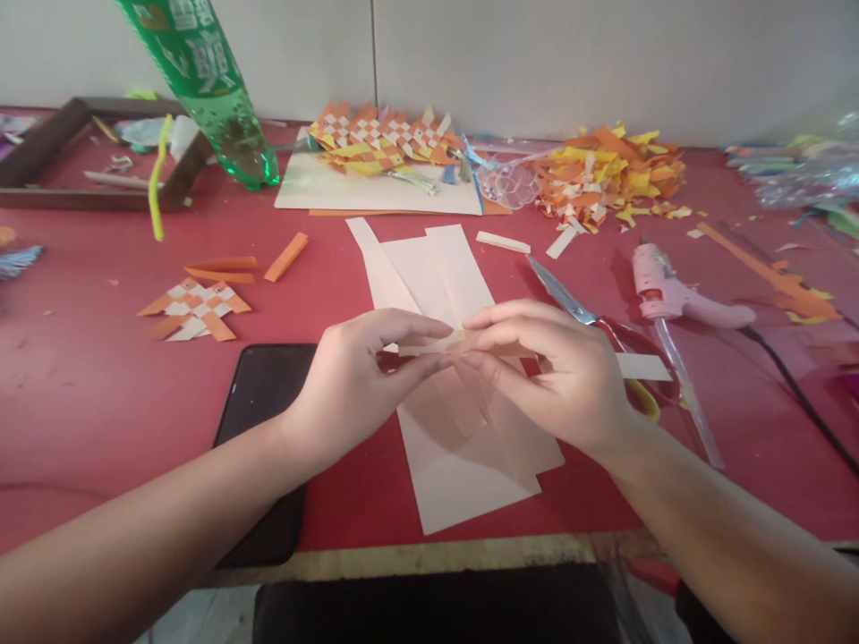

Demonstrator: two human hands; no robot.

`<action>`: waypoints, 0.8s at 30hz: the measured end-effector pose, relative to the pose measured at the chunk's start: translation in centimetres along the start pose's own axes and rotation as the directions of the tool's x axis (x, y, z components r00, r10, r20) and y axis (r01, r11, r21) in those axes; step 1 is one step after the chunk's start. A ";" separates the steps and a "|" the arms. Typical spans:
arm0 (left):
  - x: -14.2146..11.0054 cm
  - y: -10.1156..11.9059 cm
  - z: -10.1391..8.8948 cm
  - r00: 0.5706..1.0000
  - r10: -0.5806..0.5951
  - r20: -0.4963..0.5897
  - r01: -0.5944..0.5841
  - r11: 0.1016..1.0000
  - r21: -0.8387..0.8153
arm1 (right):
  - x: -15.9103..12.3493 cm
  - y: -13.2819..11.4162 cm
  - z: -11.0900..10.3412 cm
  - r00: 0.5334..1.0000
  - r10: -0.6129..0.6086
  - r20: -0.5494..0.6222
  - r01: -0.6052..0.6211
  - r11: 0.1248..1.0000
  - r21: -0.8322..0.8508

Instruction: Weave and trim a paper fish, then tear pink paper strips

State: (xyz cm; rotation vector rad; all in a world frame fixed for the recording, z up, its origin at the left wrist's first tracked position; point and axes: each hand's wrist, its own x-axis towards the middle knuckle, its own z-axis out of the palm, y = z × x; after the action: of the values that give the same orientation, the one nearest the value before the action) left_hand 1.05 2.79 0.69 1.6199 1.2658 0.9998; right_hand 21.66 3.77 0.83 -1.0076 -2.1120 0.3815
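Over the middle of the table, my left hand [349, 385] and my right hand [570, 376] meet at the fingertips. Both are closed on a pale paper strip [420, 347], pinched between thumbs and fingers; my fingers partly cover it. Beneath them lie white paper sheets [443, 483] with a loose white strip [382, 264] across the top. Just right of my right hand are scissors [560, 291], their handles partly hidden, and a white strip end [644, 367]. A black phone [268, 380] lies partly under my left forearm.
A woven orange-and-white paper fish [198, 309] lies left. At right rests a pink glue gun [688, 295] with its cord. Behind are a green bottle [221, 116], a dark frame [67, 199], more woven fish [382, 139] and a heap of paper scraps [604, 174].
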 end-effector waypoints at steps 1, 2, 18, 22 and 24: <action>0.0 0.1 0.0 1.000 0.002 -0.005 -0.002 1.000 -0.015 | 0.0 0.0 0.0 1.000 0.007 0.000 -0.007 1.000 0.017; 0.1 0.2 0.0 1.000 0.005 -0.005 -0.006 0.999 -0.034 | 0.0 0.0 0.1 1.000 0.013 -0.002 -0.013 0.999 0.036; -0.1 0.1 0.1 0.999 -0.019 0.035 0.027 0.961 -0.274 | -0.1 -0.5 0.1 0.998 0.062 0.012 -0.063 0.995 0.078; 0.0 0.2 -0.2 0.992 -0.106 0.063 0.121 0.940 -0.319 | 0.2 -0.2 0.0 0.988 -0.100 -0.119 0.081 0.985 -0.154; 0.1 0.2 -0.3 0.990 -0.136 0.047 0.144 0.930 -0.339 | 0.1 -0.4 -0.3 0.945 -0.273 -0.179 0.199 0.916 -0.348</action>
State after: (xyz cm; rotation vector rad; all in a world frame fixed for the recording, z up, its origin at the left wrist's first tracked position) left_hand 0.87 2.89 1.00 1.2525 1.1040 1.0431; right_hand 21.63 3.55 1.25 -0.9093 -2.0950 -0.2039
